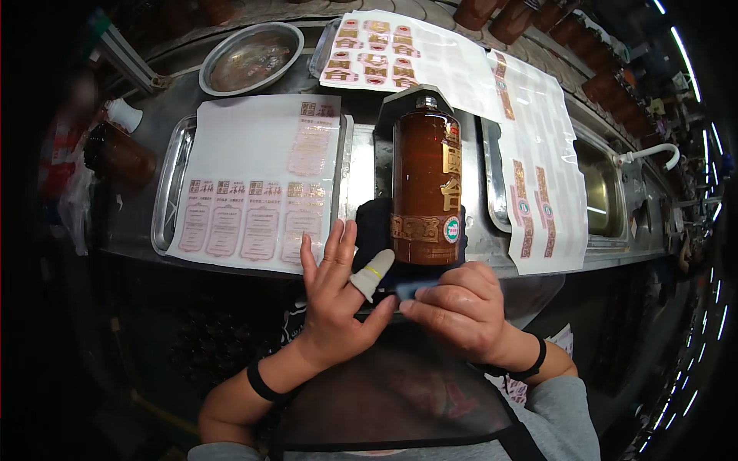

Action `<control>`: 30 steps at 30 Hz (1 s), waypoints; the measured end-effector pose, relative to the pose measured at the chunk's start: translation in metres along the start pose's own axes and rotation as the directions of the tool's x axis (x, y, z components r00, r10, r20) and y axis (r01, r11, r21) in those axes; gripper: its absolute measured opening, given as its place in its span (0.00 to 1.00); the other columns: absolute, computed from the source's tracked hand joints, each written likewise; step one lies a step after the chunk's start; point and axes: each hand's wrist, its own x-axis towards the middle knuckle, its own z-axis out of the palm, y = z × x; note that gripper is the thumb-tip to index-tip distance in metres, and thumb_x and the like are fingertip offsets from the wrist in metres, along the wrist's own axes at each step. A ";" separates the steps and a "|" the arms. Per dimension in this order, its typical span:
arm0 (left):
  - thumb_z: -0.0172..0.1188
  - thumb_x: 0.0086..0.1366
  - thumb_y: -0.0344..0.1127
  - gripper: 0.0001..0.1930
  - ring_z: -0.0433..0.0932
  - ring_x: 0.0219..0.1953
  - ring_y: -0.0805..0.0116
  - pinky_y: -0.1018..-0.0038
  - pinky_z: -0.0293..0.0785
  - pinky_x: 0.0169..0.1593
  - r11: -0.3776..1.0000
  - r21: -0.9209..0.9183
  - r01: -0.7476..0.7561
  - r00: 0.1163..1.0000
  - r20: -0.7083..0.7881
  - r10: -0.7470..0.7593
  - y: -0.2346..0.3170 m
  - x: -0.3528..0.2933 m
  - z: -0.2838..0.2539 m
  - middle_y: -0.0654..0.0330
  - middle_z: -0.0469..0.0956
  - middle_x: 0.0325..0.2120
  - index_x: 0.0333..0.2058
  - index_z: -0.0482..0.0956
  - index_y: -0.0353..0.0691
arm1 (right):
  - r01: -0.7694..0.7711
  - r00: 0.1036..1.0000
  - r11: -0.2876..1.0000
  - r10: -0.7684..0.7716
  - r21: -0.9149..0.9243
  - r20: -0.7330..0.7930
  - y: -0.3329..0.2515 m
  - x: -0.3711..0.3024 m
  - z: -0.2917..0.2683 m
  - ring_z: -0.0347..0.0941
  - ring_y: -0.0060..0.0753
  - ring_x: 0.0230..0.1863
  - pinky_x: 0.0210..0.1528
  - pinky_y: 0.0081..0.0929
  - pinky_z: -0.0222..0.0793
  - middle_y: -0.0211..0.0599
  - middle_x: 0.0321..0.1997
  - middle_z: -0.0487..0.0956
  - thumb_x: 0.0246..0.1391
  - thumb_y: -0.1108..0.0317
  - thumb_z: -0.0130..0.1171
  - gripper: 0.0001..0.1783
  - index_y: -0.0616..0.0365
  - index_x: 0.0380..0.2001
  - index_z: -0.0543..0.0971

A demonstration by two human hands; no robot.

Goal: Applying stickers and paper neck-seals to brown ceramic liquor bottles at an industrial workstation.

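Note:
A large brown bottle (417,165) lies on its back in front of me, neck pointing away, with gold raised lettering and a patterned band near its base. Below the base, my right hand (465,311) is closed in a pinch on a small bluish flat piece (409,290), partly hidden by the fingers. My left hand (332,319) has its fingers spread, nearest the bottle's lower left. A pale finger cot (372,276) covers its index finger, whose tip is close to the bottle's base. Dark cloth (372,219) lies beside and under the bottle.
Label sheets lie on both sides: a white sheet (238,146) on a metal tray at left, another (550,138) at right. A gold-label sheet (453,58) lies behind. A metal basin (206,77) stands far left; a sink (611,227) with white tap is right.

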 end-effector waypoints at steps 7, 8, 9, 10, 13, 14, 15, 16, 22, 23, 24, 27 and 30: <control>0.65 0.57 0.36 0.30 0.57 0.71 0.41 0.42 0.36 0.70 0.998 -0.057 -0.011 1.000 -0.023 0.010 -0.001 0.007 -0.002 0.38 0.61 0.66 0.59 0.73 0.33 | -0.122 0.985 0.990 0.112 -0.074 -0.134 0.006 0.011 -0.007 0.73 0.34 0.32 0.33 0.31 0.67 0.30 0.33 0.79 0.31 0.73 0.68 0.19 0.53 0.35 0.85; 0.65 0.57 0.36 0.30 0.57 0.71 0.41 0.42 0.36 0.70 0.998 -0.059 -0.017 1.000 -0.022 0.016 -0.001 0.008 -0.001 0.38 0.61 0.66 0.59 0.73 0.33 | -0.112 0.988 0.986 0.096 -0.126 -0.121 0.008 0.010 -0.004 0.73 0.34 0.32 0.34 0.31 0.67 0.30 0.33 0.79 0.31 0.73 0.68 0.20 0.53 0.35 0.85; 0.65 0.57 0.36 0.32 0.57 0.71 0.41 0.41 0.36 0.70 0.998 -0.057 -0.029 1.000 0.000 0.029 -0.001 0.009 0.000 0.38 0.59 0.67 0.60 0.72 0.34 | -0.084 0.994 0.992 0.076 -0.097 -0.084 0.004 0.005 -0.003 0.74 0.36 0.33 0.34 0.33 0.67 0.30 0.34 0.79 0.32 0.73 0.67 0.20 0.53 0.36 0.85; 0.65 0.57 0.36 0.33 0.56 0.71 0.41 0.40 0.35 0.70 0.998 -0.055 -0.040 0.999 0.023 0.042 -0.001 0.011 0.001 0.39 0.58 0.68 0.62 0.71 0.34 | -0.033 0.998 0.999 0.032 -0.017 -0.056 0.003 0.001 -0.003 0.74 0.36 0.32 0.33 0.34 0.69 0.31 0.33 0.79 0.30 0.74 0.67 0.23 0.54 0.38 0.84; 0.67 0.56 0.36 0.37 0.53 0.72 0.42 0.40 0.34 0.70 0.997 -0.053 -0.050 0.997 0.059 0.053 -0.002 0.016 0.004 0.39 0.55 0.69 0.65 0.67 0.36 | -0.364 0.924 0.881 0.382 0.302 0.001 0.005 0.003 -0.009 0.76 0.35 0.32 0.34 0.30 0.70 0.37 0.31 0.80 0.37 0.75 0.70 0.17 0.59 0.36 0.83; 0.67 0.55 0.36 0.38 0.53 0.72 0.41 0.40 0.33 0.70 0.998 -0.048 -0.047 0.997 0.056 0.049 -0.001 0.018 0.006 0.39 0.54 0.70 0.65 0.66 0.36 | -0.485 0.849 0.804 0.528 0.345 -0.036 0.010 0.005 -0.009 0.77 0.34 0.32 0.35 0.28 0.71 0.39 0.31 0.80 0.41 0.76 0.71 0.14 0.61 0.35 0.82; 0.68 0.55 0.37 0.40 0.51 0.73 0.41 0.40 0.34 0.70 0.998 -0.031 -0.061 0.997 0.047 0.063 0.001 0.021 0.006 0.38 0.52 0.70 0.66 0.64 0.37 | -0.582 0.771 0.730 0.635 0.360 -0.043 0.016 0.009 -0.013 0.77 0.28 0.33 0.37 0.25 0.72 0.38 0.32 0.81 0.49 0.73 0.70 0.11 0.63 0.35 0.80; 0.68 0.55 0.37 0.40 0.51 0.73 0.41 0.40 0.34 0.70 0.998 -0.026 -0.066 0.997 0.048 0.067 0.004 0.024 0.007 0.38 0.52 0.70 0.66 0.64 0.37 | -0.630 0.668 0.625 0.739 0.460 -0.090 0.023 0.006 -0.008 0.76 0.21 0.34 0.39 0.21 0.73 0.33 0.33 0.81 0.51 0.73 0.69 0.12 0.62 0.38 0.78; 0.74 0.50 0.42 0.50 0.49 0.72 0.37 0.38 0.35 0.69 0.993 0.035 -0.109 0.994 0.020 0.109 0.018 0.053 0.017 0.34 0.50 0.70 0.68 0.59 0.34 | -0.650 0.335 0.303 0.937 0.696 -0.094 0.047 -0.020 -0.006 0.74 0.16 0.35 0.39 0.17 0.71 0.29 0.34 0.79 0.53 0.73 0.68 0.12 0.59 0.38 0.77; 0.76 0.47 0.42 0.51 0.51 0.71 0.35 0.37 0.38 0.69 0.986 0.112 -0.127 0.991 0.047 0.122 0.025 0.062 0.016 0.34 0.51 0.69 0.67 0.58 0.31 | -0.627 0.383 0.338 0.918 0.702 -0.099 0.037 -0.016 -0.006 0.74 0.15 0.34 0.38 0.17 0.71 0.28 0.33 0.79 0.53 0.73 0.68 0.11 0.60 0.38 0.77; 0.76 0.47 0.42 0.51 0.51 0.71 0.35 0.37 0.38 0.69 0.984 0.113 -0.136 0.990 0.059 0.130 0.026 0.068 0.022 0.34 0.51 0.69 0.67 0.58 0.31 | -0.600 0.427 0.373 0.897 0.708 -0.111 0.027 -0.010 -0.005 0.73 0.14 0.33 0.38 0.16 0.71 0.28 0.32 0.78 0.52 0.74 0.67 0.11 0.60 0.37 0.76; 0.79 0.44 0.43 0.54 0.60 0.68 0.40 0.38 0.43 0.68 0.964 0.208 -0.165 0.983 -0.046 0.178 0.025 0.078 0.029 0.36 0.58 0.66 0.65 0.58 0.28 | -0.650 0.382 0.354 0.917 0.673 -0.113 0.058 -0.044 0.004 0.73 0.14 0.34 0.39 0.15 0.70 0.28 0.34 0.78 0.53 0.74 0.67 0.12 0.61 0.38 0.76; 0.80 0.44 0.45 0.57 0.65 0.65 0.44 0.41 0.42 0.70 0.966 0.146 -0.212 0.976 -0.009 0.216 0.003 0.074 0.028 0.39 0.63 0.64 0.67 0.54 0.28 | -0.687 0.285 0.225 0.958 0.692 -0.028 0.066 -0.054 -0.006 0.72 0.14 0.38 0.40 0.14 0.70 0.28 0.36 0.78 0.55 0.74 0.66 0.12 0.63 0.41 0.76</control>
